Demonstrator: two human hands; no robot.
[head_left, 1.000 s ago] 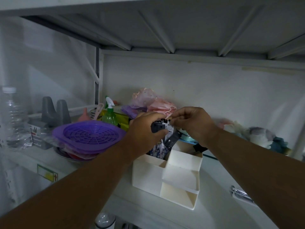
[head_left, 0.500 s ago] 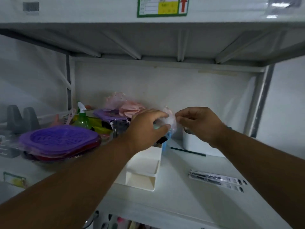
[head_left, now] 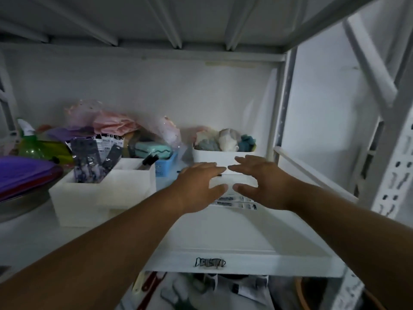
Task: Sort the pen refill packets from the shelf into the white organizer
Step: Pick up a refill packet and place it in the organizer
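The white organizer (head_left: 89, 198) stands on the shelf at the left, with several pen refill packets (head_left: 93, 162) upright in its back compartment. More refill packets (head_left: 237, 203) lie flat on the shelf in the middle, partly hidden under my hands. My left hand (head_left: 199, 186) and my right hand (head_left: 259, 182) hover side by side just above those packets, fingers spread and holding nothing.
A white bin (head_left: 214, 158) of soft toys stands just behind my hands. A blue basket (head_left: 165, 166) with a teal item sits beside the organizer. A purple lid (head_left: 24, 173) and a green spray bottle (head_left: 29, 148) are at far left. An upright shelf post (head_left: 283, 108) stands at the right.
Both hands left the organizer, where they had been placing packets, and moved right and down over the flat packets. The view swung to the right.
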